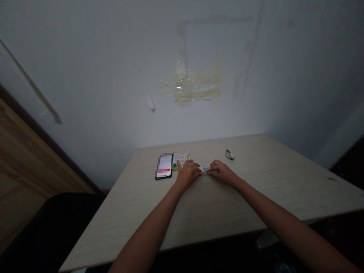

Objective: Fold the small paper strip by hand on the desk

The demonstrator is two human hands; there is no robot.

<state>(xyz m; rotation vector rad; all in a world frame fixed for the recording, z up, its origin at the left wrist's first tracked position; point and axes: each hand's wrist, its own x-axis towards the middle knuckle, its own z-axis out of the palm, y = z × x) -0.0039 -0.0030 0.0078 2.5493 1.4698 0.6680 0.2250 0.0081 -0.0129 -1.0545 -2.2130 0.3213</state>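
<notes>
Between my hands, near the middle of the table, is a small white piece with green print (204, 170), perhaps paper; its exact kind is too small to make out. My left hand (188, 174) pinches its left side, with some fingers spread above. From the right, my right hand (222, 173) has its fingertips closed on the other side. A printed sheet or booklet (181, 156) with a green edge lies just beyond my left hand, which partly covers it.
A phone (164, 166) with a lit screen lies left of the booklet. Past my right hand is a small crumpled or folded green-and-white piece (229, 154). The pale wooden table (142, 204) meets a wall (113, 94) with peeling tape. A dark object (57, 227) stands at the left.
</notes>
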